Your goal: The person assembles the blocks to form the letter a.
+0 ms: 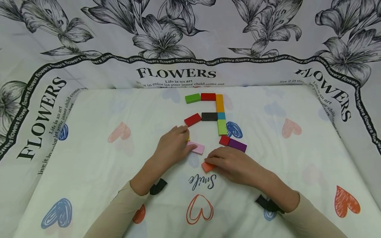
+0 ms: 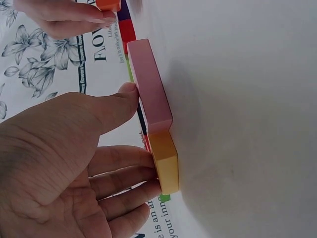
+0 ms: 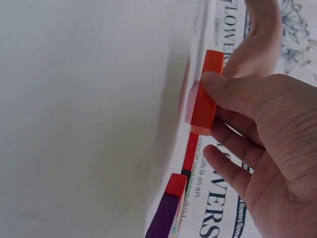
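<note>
My left hand (image 1: 173,145) rests at the lower left of the block figure. In the left wrist view its thumb touches the pink block (image 2: 150,89), while the fairly straight fingers touch the yellow block (image 2: 165,161) end to end with it. From the head the yellow one is mostly hidden. My right hand (image 1: 238,165) pinches an orange block (image 3: 208,91) between thumb and fingers, right of and nearer than the pink block. Beyond that hand lie a small red block (image 1: 224,140) and a purple block (image 1: 237,145), touching each other.
Farther off, a green block (image 1: 192,98), a red block (image 1: 208,97), an orange-yellow block (image 1: 219,103), a blue block (image 1: 221,116), a black block (image 1: 209,116), another red block (image 1: 192,119) and a lime block (image 1: 222,127) form joined strokes. Everything lies on a white heart-printed cloth (image 1: 89,158).
</note>
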